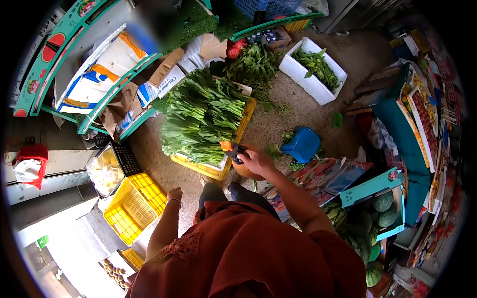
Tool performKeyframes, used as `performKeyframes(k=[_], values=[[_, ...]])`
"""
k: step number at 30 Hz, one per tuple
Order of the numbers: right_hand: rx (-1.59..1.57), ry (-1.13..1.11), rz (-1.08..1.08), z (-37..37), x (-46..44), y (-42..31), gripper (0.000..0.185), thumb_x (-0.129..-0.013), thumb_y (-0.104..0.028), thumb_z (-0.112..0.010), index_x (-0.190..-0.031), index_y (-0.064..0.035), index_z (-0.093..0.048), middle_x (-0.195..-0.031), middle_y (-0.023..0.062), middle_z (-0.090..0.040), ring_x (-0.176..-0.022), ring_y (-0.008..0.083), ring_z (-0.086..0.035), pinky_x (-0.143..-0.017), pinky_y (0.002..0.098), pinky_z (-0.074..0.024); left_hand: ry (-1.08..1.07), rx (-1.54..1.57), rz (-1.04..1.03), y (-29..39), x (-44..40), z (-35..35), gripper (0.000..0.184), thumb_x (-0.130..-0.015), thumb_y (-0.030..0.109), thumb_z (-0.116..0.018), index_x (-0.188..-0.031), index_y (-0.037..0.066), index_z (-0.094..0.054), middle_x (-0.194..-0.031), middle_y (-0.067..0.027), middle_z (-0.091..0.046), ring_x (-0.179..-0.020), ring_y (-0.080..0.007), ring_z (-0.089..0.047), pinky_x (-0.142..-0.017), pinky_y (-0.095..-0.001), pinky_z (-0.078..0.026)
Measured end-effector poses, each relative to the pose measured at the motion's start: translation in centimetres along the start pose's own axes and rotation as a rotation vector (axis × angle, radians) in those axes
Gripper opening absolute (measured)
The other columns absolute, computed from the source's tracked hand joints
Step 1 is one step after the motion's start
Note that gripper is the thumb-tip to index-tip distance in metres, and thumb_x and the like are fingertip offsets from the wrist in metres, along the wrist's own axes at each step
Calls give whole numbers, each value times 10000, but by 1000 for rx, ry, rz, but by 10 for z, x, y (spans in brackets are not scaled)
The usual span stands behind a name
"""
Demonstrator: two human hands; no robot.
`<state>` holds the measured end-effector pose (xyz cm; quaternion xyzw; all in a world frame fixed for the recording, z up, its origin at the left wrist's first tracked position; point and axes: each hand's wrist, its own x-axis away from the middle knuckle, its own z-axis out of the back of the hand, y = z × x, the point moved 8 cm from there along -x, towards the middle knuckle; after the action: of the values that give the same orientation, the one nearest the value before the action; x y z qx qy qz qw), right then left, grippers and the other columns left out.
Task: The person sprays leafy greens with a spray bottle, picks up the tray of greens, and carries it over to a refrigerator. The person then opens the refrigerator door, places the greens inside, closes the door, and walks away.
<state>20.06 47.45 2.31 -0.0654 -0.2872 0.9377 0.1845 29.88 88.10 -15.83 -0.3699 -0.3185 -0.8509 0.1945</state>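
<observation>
My right hand is closed around the handle of a spray bottle with an orange nozzle, a black trigger head and a brownish body. Its nozzle points left, over the near edge of a big heap of leafy greens. The greens lie stacked with their stalks and leaves showing, on a yellow crate that stands on the floor. Down at my left side hangs my left hand, its fingers curled in and nothing visible in them. It is nearest to an empty-looking yellow basket.
A white foam box of greens stands at the back right, with loose greens left of it. A blue plastic stool is to my right, watermelons nearer. Green-edged shelving runs along the left; a black crate sits below.
</observation>
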Motion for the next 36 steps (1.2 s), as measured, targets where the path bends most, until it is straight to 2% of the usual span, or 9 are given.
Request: performKeyframes(k=[2, 7, 9, 11, 16, 19, 28, 34, 36], values=[[-16, -312, -185, 7, 12, -12, 324, -763, -351, -469, -790, -46, -574, -863, 105, -545, -735, 279, -534, -639, 355, -424, -14, -22, -12, -5, -12, -1, 326, -617, 106, -522, -930, 66, -603, -845, -99, -608, -791, -173, -564, -722, -256, -424], [-72, -402, -161, 9, 45, -14, 306, -745, -331, -492, -775, -35, -562, -826, 123, -534, -729, 293, -527, -650, 368, -419, -31, -135, -52, 1, -23, -2, 342, -620, 138, -517, -948, 84, -597, -850, -108, -607, -793, -171, -566, -719, -255, -426], [-42, -392, -79, 12, 55, -6, 296, -738, -319, -500, -771, -30, -557, -801, 131, -533, -715, 295, -527, -646, 371, -418, -106, -169, -71, -3, -38, -10, 346, -683, 116, -471, -1018, 144, -555, -888, -52, -575, -493, -192, -464, -438, -310, -404], [105, -302, 73, 8, 69, 10, 281, -739, -292, -503, -779, -17, -547, -727, 154, -532, -693, 298, -532, -628, 368, -416, -116, -255, -170, 1, -49, -15, 337, -679, 113, -477, -1001, 152, -569, -882, -40, -577, -580, -188, -484, -482, -313, -407], [-319, -240, -508, -18, 84, 124, 357, -774, -319, -427, -757, 20, -537, -820, 183, -511, -776, 363, -483, -681, 412, -377, -35, -108, -42, 56, 17, -2, 302, -642, 81, -499, -925, 81, -607, -821, -96, -607, -757, -155, -551, -661, -246, -421], [-385, 15, -434, 5, 78, 142, 240, -820, -224, -445, -884, -4, -515, -530, 43, -465, -373, 97, -405, -357, 264, -331, -46, -91, -89, 55, 13, -4, 302, -638, 69, -501, -920, 73, -609, -805, -96, -607, -743, -163, -552, -660, -245, -423], [-797, 75, -753, 49, 56, 121, 250, -847, -256, -403, -786, -32, -494, -461, 12, -378, -384, 86, -361, -394, 259, -333, -140, -274, -111, 36, -11, -3, 338, -697, 79, -427, -1001, 137, -565, -1060, -34, -517, -920, -211, -478, -638, -372, -433], [-291, -163, -498, -12, 70, 129, 298, -797, -304, -446, -876, -35, -547, -693, 158, -523, -681, 306, -527, -624, 373, -412, -146, -240, -44, 17, -5, 2, 335, -715, 70, -425, -1014, 139, -556, -1100, -43, -492, -964, -241, -458, -659, -359, -437], [-30, -201, -56, 7, 68, 50, 344, -790, -354, -433, -851, -42, -564, -759, 175, -539, -735, 310, -527, -662, 391, -411, -153, -226, -5, 8, -5, 2, 341, -711, 88, -431, -1023, 152, -553, -1077, -49, -502, -929, -229, -468, -638, -345, -435]])
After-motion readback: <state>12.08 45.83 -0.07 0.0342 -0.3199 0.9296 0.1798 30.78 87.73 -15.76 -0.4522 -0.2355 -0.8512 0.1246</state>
